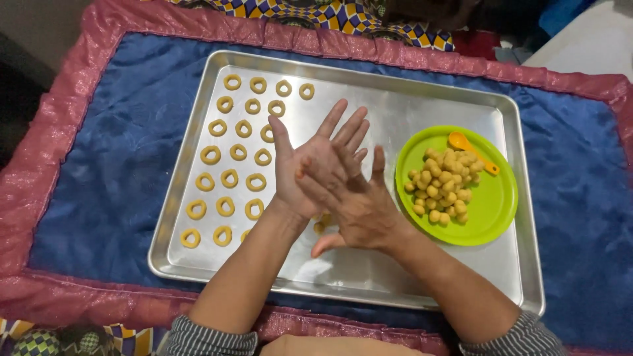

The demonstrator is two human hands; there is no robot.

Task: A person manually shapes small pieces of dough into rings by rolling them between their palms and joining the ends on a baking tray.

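Left hand (315, 165) and right hand (356, 204) pressed flat together over tray (395, 277); anything in that grip hidden. Rings (231, 151) fill tray's left; many dough balls (443, 184) left on plate (494, 217)

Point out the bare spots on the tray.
Bare: the tray's near strip below the hands, and the far strip between the rings and the green plate. Crowded: the left side with rings, the right with the plate.
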